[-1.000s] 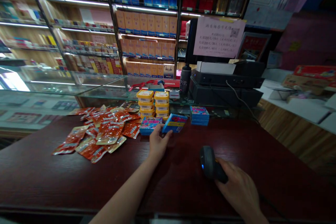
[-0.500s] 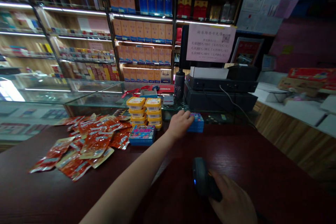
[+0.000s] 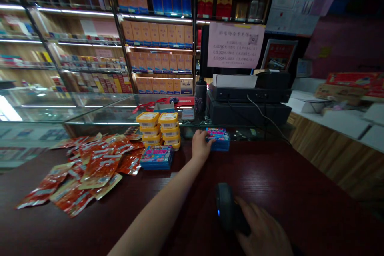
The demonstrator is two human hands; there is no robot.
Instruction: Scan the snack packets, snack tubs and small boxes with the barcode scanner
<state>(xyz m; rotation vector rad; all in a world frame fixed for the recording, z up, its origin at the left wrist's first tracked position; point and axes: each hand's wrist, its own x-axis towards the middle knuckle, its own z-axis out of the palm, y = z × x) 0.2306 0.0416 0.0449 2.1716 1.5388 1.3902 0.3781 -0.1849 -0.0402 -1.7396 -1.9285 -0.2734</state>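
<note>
My left hand (image 3: pixel 201 144) reaches out to the far side of the counter, its fingers and thumb closed on the left edge of a stack of flat blue packs (image 3: pixel 220 140) with colourful printed tops. How many packs it grips is hidden. In my right hand (image 3: pixel 262 224), low at the right, is a black handheld barcode scanner (image 3: pixel 225 206) with a small blue light. A second stack of blue packs (image 3: pixel 156 157) lies to the left, in front of yellow-lidded tubs (image 3: pixel 147 119) piled in two columns.
Shiny orange-red food pouches (image 3: pixel 100 166) lie heaped on the dark wooden counter (image 3: pixel 264 184). Behind stand a glass case (image 3: pixel 99 118), a black bottle (image 3: pixel 200 96) and a black cash drawer unit (image 3: pixel 249 112) with a cable. Shelves of boxes fill the back wall.
My left hand has turned at the right blue stack, and more of the stack's top now shows. The scanner stays in my right hand. The whole view has shifted slightly.
</note>
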